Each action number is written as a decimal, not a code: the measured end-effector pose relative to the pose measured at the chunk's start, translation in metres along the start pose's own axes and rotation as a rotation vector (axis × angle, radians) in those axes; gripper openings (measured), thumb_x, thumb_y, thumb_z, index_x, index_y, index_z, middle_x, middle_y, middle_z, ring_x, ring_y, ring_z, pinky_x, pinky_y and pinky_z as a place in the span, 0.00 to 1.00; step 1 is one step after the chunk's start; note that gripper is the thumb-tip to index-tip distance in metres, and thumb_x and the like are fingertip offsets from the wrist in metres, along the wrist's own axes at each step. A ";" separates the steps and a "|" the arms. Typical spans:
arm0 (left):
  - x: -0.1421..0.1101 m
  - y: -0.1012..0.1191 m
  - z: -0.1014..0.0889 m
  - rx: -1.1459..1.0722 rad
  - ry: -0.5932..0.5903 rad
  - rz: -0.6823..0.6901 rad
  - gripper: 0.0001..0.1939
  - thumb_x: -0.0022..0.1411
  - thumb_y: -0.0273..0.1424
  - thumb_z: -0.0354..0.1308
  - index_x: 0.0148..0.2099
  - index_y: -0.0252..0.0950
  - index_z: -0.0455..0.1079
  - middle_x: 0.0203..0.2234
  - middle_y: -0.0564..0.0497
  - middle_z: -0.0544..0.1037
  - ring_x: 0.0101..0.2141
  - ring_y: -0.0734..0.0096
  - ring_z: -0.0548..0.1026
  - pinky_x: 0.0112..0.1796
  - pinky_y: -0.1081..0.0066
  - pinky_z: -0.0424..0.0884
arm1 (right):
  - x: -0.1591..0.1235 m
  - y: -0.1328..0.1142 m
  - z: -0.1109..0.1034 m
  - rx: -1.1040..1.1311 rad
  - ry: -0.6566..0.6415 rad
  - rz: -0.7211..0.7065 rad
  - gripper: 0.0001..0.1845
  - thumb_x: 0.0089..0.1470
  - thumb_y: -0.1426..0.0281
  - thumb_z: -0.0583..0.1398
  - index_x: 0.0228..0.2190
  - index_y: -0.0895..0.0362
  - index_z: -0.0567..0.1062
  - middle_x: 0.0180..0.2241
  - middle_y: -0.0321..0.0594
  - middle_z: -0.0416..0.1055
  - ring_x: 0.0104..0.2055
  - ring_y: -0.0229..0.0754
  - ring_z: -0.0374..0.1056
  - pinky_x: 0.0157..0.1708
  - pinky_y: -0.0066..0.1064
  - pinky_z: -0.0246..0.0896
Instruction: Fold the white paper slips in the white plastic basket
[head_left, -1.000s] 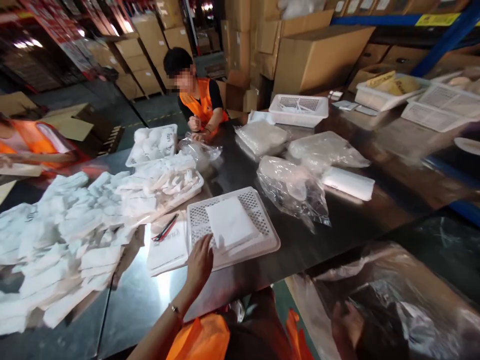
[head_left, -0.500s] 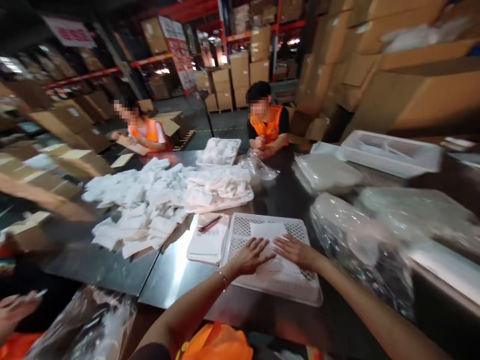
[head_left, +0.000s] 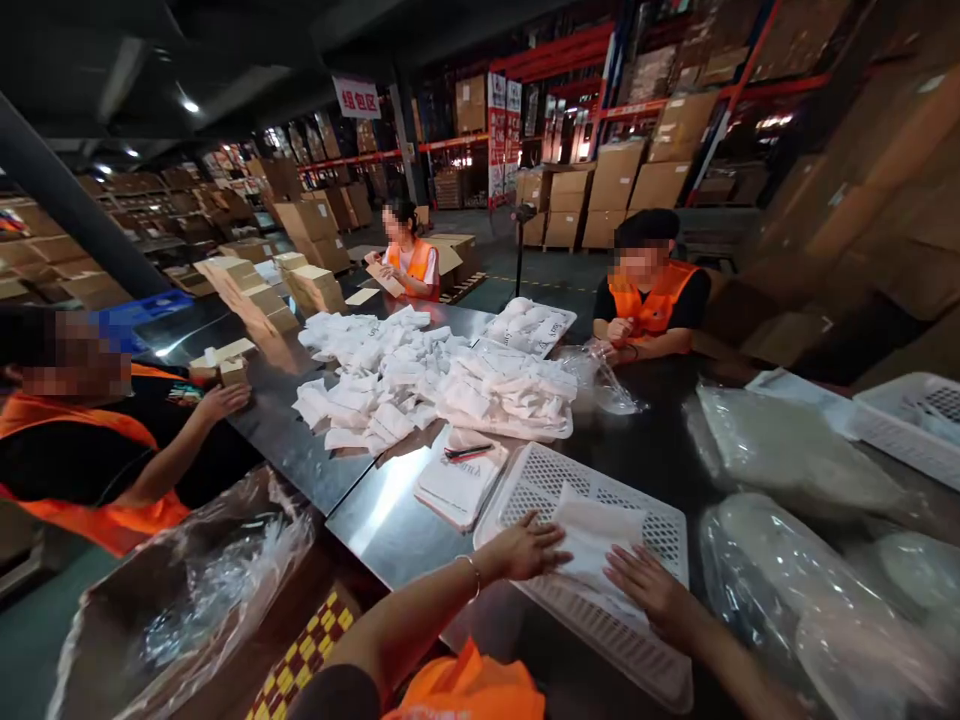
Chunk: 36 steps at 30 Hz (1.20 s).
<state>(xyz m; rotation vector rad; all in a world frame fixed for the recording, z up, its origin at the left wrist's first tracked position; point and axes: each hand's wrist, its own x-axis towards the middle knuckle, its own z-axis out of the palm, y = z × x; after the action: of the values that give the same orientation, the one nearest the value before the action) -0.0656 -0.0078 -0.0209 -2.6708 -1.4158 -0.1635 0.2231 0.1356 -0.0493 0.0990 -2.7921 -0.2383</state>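
A: Your left hand (head_left: 525, 548) lies flat and spread on the near-left edge of the white stack (head_left: 592, 540) in the tray (head_left: 660, 520). It presses; it grips nothing.

B: And the right hand (head_left: 649, 590)?

A: Fingers stretched out on the near edge of the same stack, palm down. Nothing is pinched there that I can see. The stack sits in the middle of the tray, a bit skewed, one corner lifted toward the far side.

B: So what can go wrong?

A: The sheets look thin and loose. If you push with flat palms, the top ones may slide off the lower ones and the pile fans out. The tray floor is perforated, so a corner could catch in a hole and crease.

B: The tray itself?

A: Its near edge is close to the table (head_left: 390, 520) edge. Lean on it hard and it may tip or skid toward you.

B: Anything beside it?

A: The pad (head_left: 457, 485) with a pen (head_left: 466, 452) lies just left of the tray, touching or nearly so; your left elbow could sweep it. On your right, the plastic bags (head_left: 795, 580) are near your forearm, and a snag could drag one over the tray.
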 end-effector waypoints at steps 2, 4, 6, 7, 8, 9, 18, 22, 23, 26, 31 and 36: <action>0.002 0.001 0.002 -0.017 0.037 0.005 0.18 0.72 0.38 0.48 0.59 0.42 0.67 0.57 0.46 0.71 0.58 0.60 0.68 0.60 0.50 0.58 | -0.011 -0.010 0.004 0.088 0.016 0.085 0.35 0.46 0.85 0.46 0.53 0.56 0.73 0.51 0.46 0.72 0.58 0.46 0.65 0.58 0.48 0.63; 0.006 0.001 0.004 -0.052 0.074 0.035 0.16 0.72 0.35 0.48 0.56 0.39 0.69 0.54 0.47 0.74 0.56 0.62 0.70 0.61 0.51 0.56 | -0.020 -0.021 0.004 0.190 0.008 0.176 0.32 0.51 0.83 0.46 0.54 0.57 0.72 0.52 0.46 0.72 0.57 0.43 0.66 0.59 0.42 0.63; 0.009 0.001 0.008 -0.099 0.091 0.083 0.15 0.72 0.33 0.46 0.55 0.38 0.70 0.52 0.48 0.76 0.55 0.65 0.71 0.62 0.54 0.55 | -0.023 -0.029 -0.001 0.294 0.001 0.271 0.27 0.54 0.79 0.49 0.53 0.59 0.73 0.52 0.47 0.71 0.55 0.45 0.68 0.56 0.39 0.66; 0.009 0.000 0.010 -0.122 0.090 0.104 0.15 0.72 0.33 0.47 0.54 0.38 0.70 0.52 0.48 0.76 0.55 0.66 0.71 0.63 0.56 0.54 | -0.023 -0.032 -0.005 0.353 0.003 0.334 0.26 0.55 0.76 0.50 0.53 0.59 0.74 0.52 0.48 0.71 0.55 0.46 0.68 0.56 0.39 0.67; 0.010 -0.001 0.012 -0.148 0.082 0.116 0.15 0.72 0.33 0.48 0.54 0.38 0.70 0.52 0.48 0.76 0.54 0.67 0.72 0.63 0.58 0.55 | -0.021 -0.034 -0.009 0.423 0.017 0.408 0.25 0.55 0.74 0.50 0.51 0.59 0.75 0.51 0.48 0.72 0.54 0.48 0.69 0.55 0.40 0.67; 0.009 -0.001 0.013 -0.176 0.068 0.118 0.15 0.72 0.34 0.49 0.55 0.38 0.70 0.52 0.48 0.76 0.54 0.67 0.72 0.63 0.59 0.56 | -0.019 -0.035 -0.013 0.510 0.039 0.508 0.24 0.54 0.72 0.51 0.49 0.59 0.77 0.50 0.48 0.73 0.53 0.49 0.69 0.55 0.41 0.67; 0.015 0.008 0.013 -0.620 0.088 -0.392 0.12 0.66 0.32 0.52 0.49 0.38 0.73 0.40 0.47 0.81 0.44 0.65 0.78 0.53 0.65 0.67 | 0.003 -0.037 -0.019 0.810 0.236 1.109 0.25 0.56 0.52 0.53 0.35 0.56 0.82 0.35 0.46 0.79 0.39 0.51 0.76 0.40 0.36 0.72; 0.028 0.016 0.011 -0.642 0.184 -0.648 0.24 0.71 0.39 0.39 0.32 0.37 0.71 0.26 0.47 0.78 0.30 0.66 0.76 0.34 0.69 0.68 | 0.014 -0.031 -0.022 0.780 0.303 1.259 0.32 0.53 0.44 0.51 0.30 0.58 0.79 0.26 0.46 0.77 0.29 0.49 0.75 0.28 0.34 0.70; 0.032 0.017 0.010 -0.642 0.205 -0.693 0.25 0.72 0.39 0.36 0.31 0.37 0.70 0.24 0.47 0.77 0.27 0.66 0.75 0.31 0.70 0.66 | 0.017 -0.028 -0.023 0.753 0.316 1.286 0.34 0.53 0.42 0.50 0.29 0.58 0.78 0.24 0.46 0.76 0.27 0.49 0.74 0.26 0.34 0.69; 0.045 0.022 0.007 -0.643 0.276 -0.822 0.27 0.73 0.39 0.32 0.31 0.37 0.67 0.23 0.48 0.75 0.26 0.67 0.73 0.29 0.70 0.62 | 0.026 -0.022 -0.025 0.614 0.357 1.350 0.38 0.51 0.38 0.47 0.29 0.58 0.78 0.24 0.48 0.75 0.27 0.50 0.72 0.26 0.36 0.65; 0.062 0.026 0.003 -0.611 0.318 -0.981 0.25 0.73 0.36 0.33 0.34 0.36 0.68 0.25 0.46 0.75 0.27 0.65 0.73 0.29 0.69 0.59 | 0.038 -0.019 -0.018 0.384 0.385 1.436 0.43 0.54 0.38 0.40 0.32 0.59 0.78 0.27 0.55 0.75 0.27 0.52 0.71 0.26 0.38 0.60; 0.060 0.028 0.002 -0.555 0.228 -1.022 0.20 0.72 0.33 0.38 0.36 0.35 0.70 0.27 0.45 0.77 0.28 0.64 0.74 0.29 0.69 0.59 | 0.042 -0.028 -0.010 0.278 0.359 1.459 0.43 0.57 0.41 0.38 0.31 0.61 0.77 0.26 0.54 0.75 0.23 0.49 0.67 0.25 0.36 0.53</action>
<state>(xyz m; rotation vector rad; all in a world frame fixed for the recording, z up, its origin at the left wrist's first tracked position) -0.0090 0.0261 -0.0151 -1.8044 -2.7734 -1.0135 0.1880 0.1026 -0.0315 -1.5379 -1.8687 0.4691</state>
